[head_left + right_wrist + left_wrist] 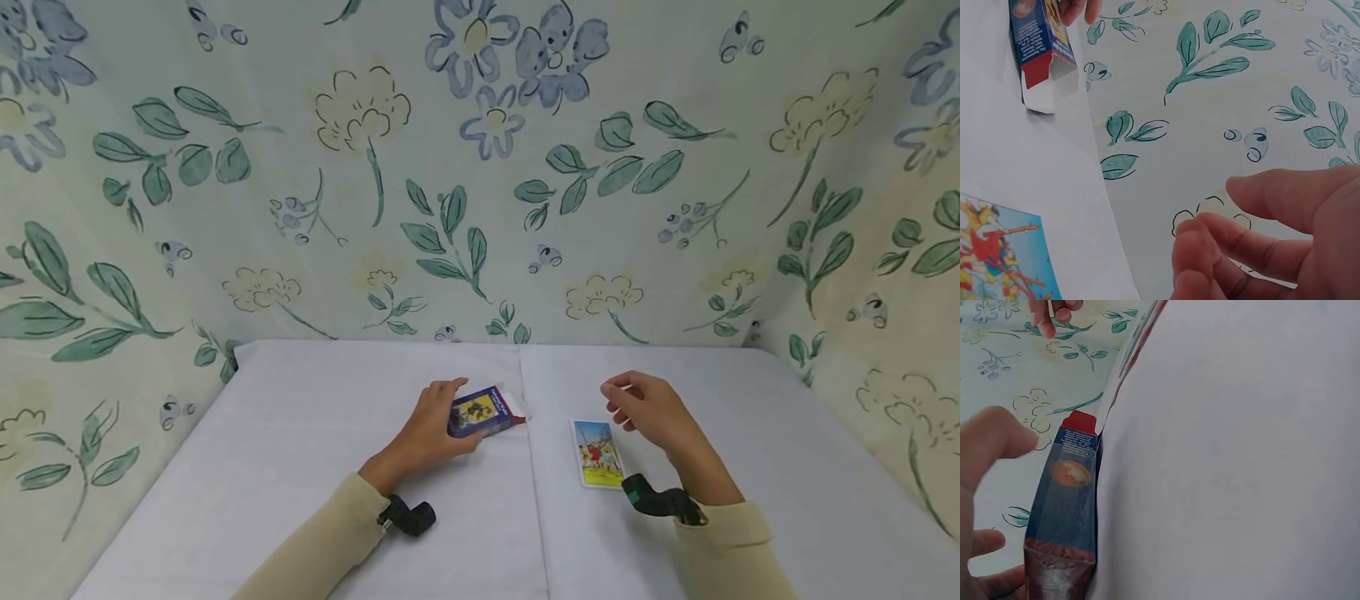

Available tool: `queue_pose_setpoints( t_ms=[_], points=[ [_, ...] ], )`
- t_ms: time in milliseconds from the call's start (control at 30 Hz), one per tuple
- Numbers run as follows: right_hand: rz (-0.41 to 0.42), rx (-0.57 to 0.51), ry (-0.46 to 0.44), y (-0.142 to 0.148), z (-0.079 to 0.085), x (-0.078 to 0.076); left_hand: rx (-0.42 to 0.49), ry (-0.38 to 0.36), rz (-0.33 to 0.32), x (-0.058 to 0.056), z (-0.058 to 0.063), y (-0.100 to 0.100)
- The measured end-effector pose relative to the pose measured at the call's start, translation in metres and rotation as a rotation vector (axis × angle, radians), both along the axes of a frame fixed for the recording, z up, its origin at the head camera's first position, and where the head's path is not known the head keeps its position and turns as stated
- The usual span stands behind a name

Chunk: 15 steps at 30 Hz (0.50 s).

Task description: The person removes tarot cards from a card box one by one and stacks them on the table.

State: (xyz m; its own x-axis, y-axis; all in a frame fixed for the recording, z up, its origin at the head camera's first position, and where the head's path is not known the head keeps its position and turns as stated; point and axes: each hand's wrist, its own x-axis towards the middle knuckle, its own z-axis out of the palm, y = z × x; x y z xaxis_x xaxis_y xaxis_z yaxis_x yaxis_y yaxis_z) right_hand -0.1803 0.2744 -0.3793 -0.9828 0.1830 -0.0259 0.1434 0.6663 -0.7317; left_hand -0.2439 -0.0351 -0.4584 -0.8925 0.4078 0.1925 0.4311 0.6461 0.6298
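A blue card box (480, 412) with a yellow picture lies on the white tabletop, its right end unfolded into a red tab and a white flap. My left hand (429, 429) spreads around its left end. In the left wrist view the thumb (1004, 434) stands apart from the box's narrow side (1066, 494); whether the other fingers touch its far side cannot be told. A stack of picture cards (598, 454) lies face up to the right. Just above and right of it hovers my right hand (648, 408), fingers loosely bent, holding nothing.
A white cloth (337, 383) covers the table, with a seam or fold (534, 500) running front to back between the box and the cards. Behind and on both sides hangs a floral curtain (480, 208). Each wrist carries a black camera mount, such as the right one (660, 500).
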Motion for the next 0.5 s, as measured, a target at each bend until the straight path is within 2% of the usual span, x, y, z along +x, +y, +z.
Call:
queue_pose_setpoints(
  t_ms=[167,300,500],
  points=[
    [0.006,0.060,0.080,0.001,0.008,-0.002,-0.042,0.169,0.044,0.009,0.014,-0.012],
    [-0.010,0.111,0.165,0.000,0.016,0.005,-0.105,0.289,0.096,0.016,0.020,-0.024],
    [-0.006,0.134,0.283,-0.005,0.029,0.021,-0.161,0.371,0.173,0.029,0.024,-0.040]
  ],
)
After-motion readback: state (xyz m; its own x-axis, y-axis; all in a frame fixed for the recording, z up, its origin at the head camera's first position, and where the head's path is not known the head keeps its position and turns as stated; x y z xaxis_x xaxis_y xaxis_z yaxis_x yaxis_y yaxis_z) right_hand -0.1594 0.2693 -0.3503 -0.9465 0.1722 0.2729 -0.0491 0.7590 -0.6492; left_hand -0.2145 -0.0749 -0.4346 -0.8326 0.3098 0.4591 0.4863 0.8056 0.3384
